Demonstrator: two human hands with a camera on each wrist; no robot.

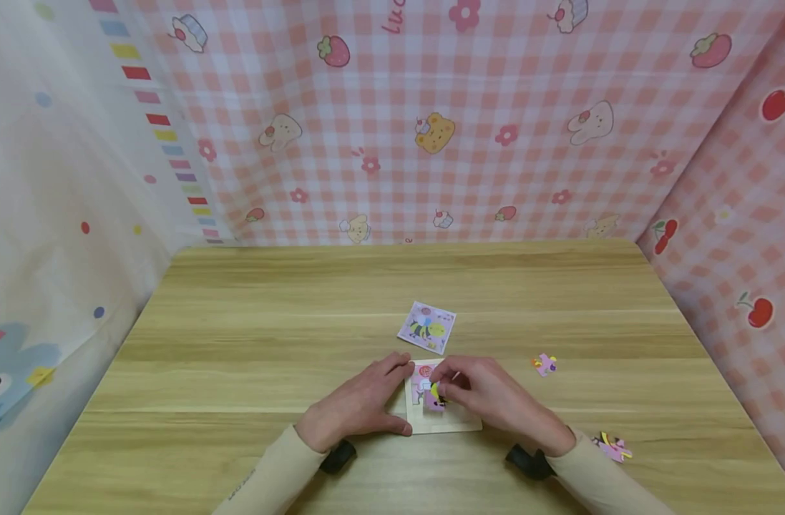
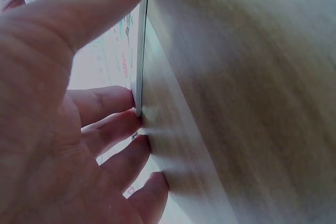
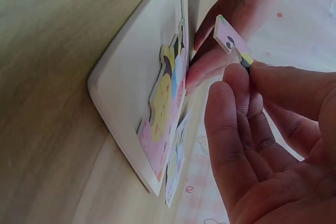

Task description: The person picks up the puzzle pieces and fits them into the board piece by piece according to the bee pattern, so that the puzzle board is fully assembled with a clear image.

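A pale puzzle board lies on the table, with joined pieces forming part of a bee picture in its recess. My left hand rests along the board's left side, thumb near the lower corner and index finger at the upper one. In the left wrist view its fingertips touch the board's edge and the tabletop. My right hand pinches a pink, yellow and black puzzle piece between thumb and fingertips. That piece is held above the board, partly covered by the fingers.
Behind the board lies a square picture card of a bee. To the right are a loose puzzle piece and a small pile of pieces, partly hidden by the right sleeve. A checked curtain hangs behind the wooden table.
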